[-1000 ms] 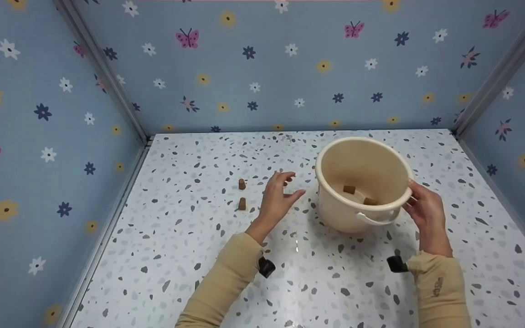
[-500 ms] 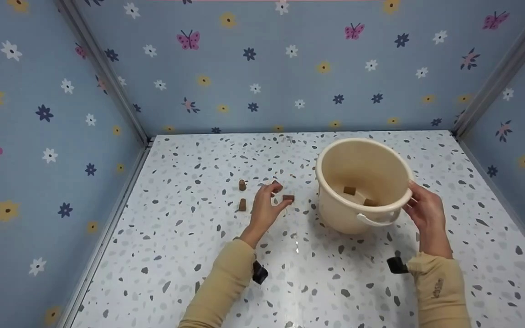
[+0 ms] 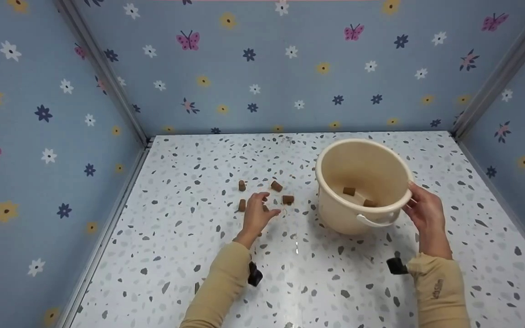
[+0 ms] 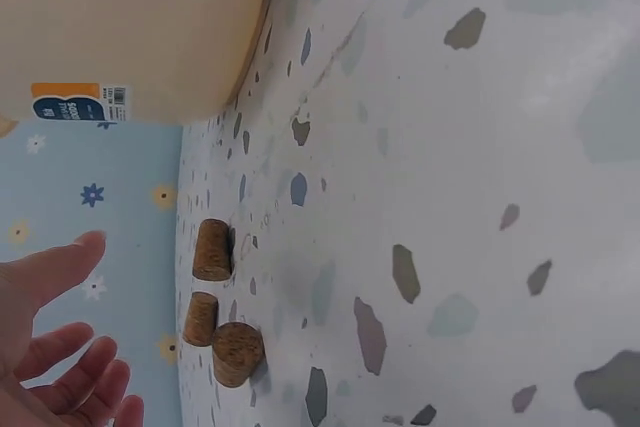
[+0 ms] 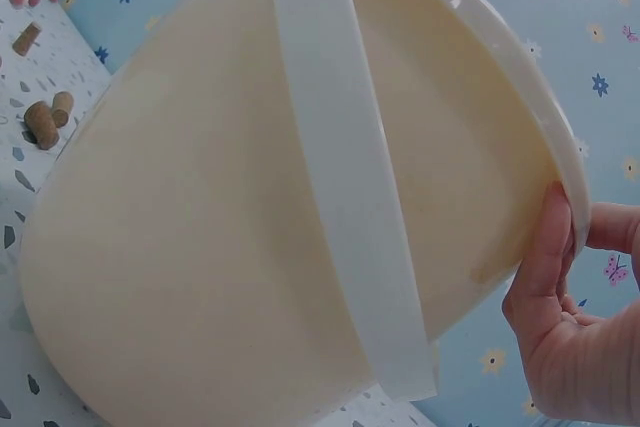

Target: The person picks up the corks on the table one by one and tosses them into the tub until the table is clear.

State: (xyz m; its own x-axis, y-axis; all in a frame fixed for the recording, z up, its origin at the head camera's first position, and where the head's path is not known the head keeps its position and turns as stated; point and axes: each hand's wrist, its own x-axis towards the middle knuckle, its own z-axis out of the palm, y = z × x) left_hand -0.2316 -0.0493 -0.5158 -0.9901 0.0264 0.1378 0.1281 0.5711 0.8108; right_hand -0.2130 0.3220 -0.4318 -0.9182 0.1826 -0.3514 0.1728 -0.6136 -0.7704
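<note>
My left hand (image 3: 255, 214) hovers low over the table among the corks, thumb and fingers apart and holding nothing in the left wrist view. Right of it lie a far cork (image 3: 276, 186) and a nearer cork (image 3: 288, 199), both on their sides. On its left are another cork (image 3: 242, 185) and a cork (image 3: 242, 205) partly close behind the hand. A cream plastic bucket (image 3: 335, 205) stands to the right, with one cork (image 3: 348, 191) and a second cork (image 3: 368, 203) at its bottom. My right hand (image 5: 575, 327) grips the bucket's rim, thumb and fingers on either side of it.
The bucket's white handle (image 3: 374, 222) hangs down on its near side. Speckled white tabletop (image 3: 189, 173) runs back to flower-patterned blue panels (image 3: 271, 68). A grey metal strip (image 3: 103, 232) borders the table on the left.
My left hand has drawn back left and toward me, away from the bucket. Two corks unseen a second ago now show to its right. My right hand stays at the rim.
</note>
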